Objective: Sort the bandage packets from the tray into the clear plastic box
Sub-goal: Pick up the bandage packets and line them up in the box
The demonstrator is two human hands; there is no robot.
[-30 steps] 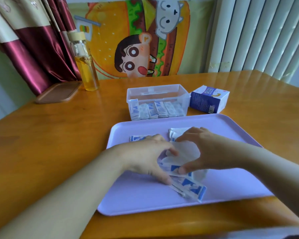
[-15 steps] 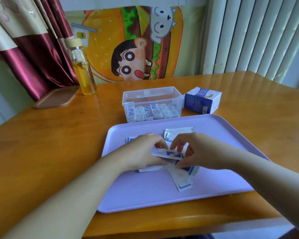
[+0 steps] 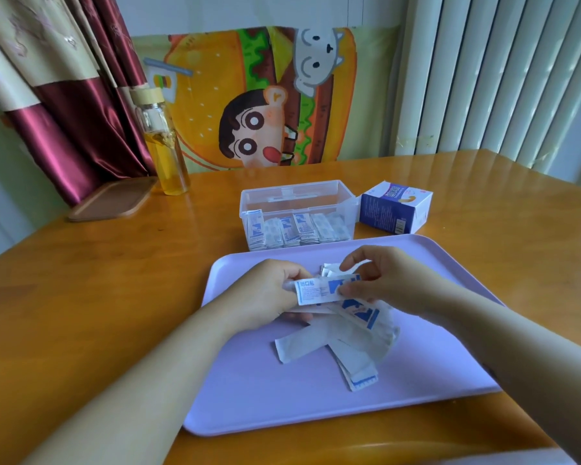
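Partway, I judge: a row of packets (image 3: 296, 229) stands in the far clear plastic box (image 3: 297, 196), a loose heap (image 3: 332, 340) lies on the near tray (image 3: 282, 404), and the left hand (image 3: 269, 297) and right hand (image 3: 389, 280) pinch one bandage packet (image 3: 316, 293) between them.

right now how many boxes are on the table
2. The clear plastic box sits just beyond the purple tray, with bandage packets inside; the blue-and-white carton stands beside it on its right. None seems hidden.
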